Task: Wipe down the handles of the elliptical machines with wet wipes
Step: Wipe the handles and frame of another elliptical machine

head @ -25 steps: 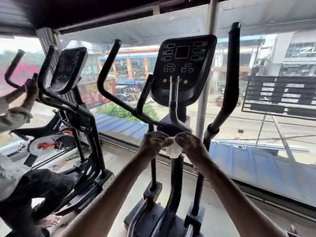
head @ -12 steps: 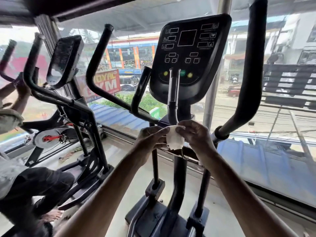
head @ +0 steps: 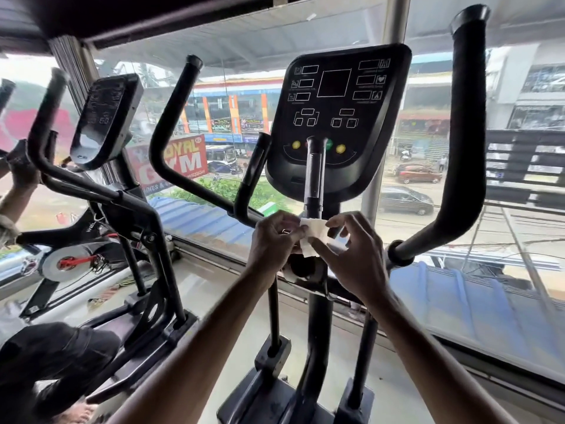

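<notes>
Head view: my left hand (head: 275,240) and right hand (head: 357,255) each pinched an edge of the wet wipe (head: 312,237), holding it stretched between them below the elliptical's console (head: 336,117). I was probably opening it to wrap the right handle (head: 467,133) nearby.

White wipe (head: 311,237), black console (head: 336,117), yellow buttons (head: 296,145)
</notes>
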Motion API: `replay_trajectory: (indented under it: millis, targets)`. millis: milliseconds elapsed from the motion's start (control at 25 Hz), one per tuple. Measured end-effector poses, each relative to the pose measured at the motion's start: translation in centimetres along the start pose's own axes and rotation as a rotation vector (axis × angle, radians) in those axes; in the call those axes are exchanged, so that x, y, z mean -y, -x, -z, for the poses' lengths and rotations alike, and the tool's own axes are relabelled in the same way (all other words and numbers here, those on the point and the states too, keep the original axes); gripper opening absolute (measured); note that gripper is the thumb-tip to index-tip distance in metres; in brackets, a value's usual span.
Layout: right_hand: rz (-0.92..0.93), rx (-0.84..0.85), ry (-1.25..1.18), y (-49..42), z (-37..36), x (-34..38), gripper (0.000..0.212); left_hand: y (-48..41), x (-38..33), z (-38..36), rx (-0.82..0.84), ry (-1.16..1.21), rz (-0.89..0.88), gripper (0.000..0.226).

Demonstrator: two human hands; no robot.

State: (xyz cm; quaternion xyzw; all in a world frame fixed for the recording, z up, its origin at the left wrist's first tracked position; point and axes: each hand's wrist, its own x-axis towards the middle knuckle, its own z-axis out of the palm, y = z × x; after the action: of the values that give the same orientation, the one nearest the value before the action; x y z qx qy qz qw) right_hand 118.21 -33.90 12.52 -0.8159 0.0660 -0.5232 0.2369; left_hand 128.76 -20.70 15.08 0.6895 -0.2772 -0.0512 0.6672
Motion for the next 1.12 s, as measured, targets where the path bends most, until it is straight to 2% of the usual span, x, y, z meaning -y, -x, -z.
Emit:
replay_trajectory:
  millis: [120, 280, 440, 560, 680, 800, 920, 1040, 1120]
  targets:
    - [-0.012, 0.119, -0.106, -0.5, -1.0, 0.2, 0.032, -0.8, -0.6, -0.2, 0.07, 0.132, 0.036, 0.01]
    - [-0.067, -0.048, -0.045, -1.7, -2.3, -0.5, 0.012, -2.4, -0.3, 0.0, 0.082, 0.142, 0.062, 0.004]
    - [-0.023, -0.169, 0.102, -4.0, -3.5, -0.6, 0.014, -4.6, 1.9, -0.3, 0.022, 0.155, 0.131, 0.013]
    - [0.028, -0.082, 0.18, -4.9, -4.8, -0.9, 0.022, -5.9, 2.9, -1.3, 0.036, 0.18, 0.178, 0.02]
    - [0.113, 0.062, 0.232, -5.2, -4.9, -1.3, 0.037, -6.4, 2.9, -2.3, 0.067, 0.278, 0.22, 0.016]
    - [0.13, 0.036, 0.251, -5.9, -4.9, -1.5, 0.022, -6.7, 3.4, -2.7, 0.099, 0.382, 0.248, 0.022]
    - [0.21, 0.09, 0.249, -6.2, -4.9, -1.6, 0.022, -6.7, 3.9, -2.7, 0.113, 0.481, 0.279, 0.02]
    - [0.224, 0.093, 0.276, -7.2, -4.6, -1.4, 0.017, -6.9, 4.3, -2.7, 0.134, 0.489, 0.294, 0.019]
    - [0.288, 0.162, 0.293, -7.9, -4.5, -1.4, 0.011, -7.0, 4.7, -2.8, 0.15, 0.488, 0.295, 0.019]
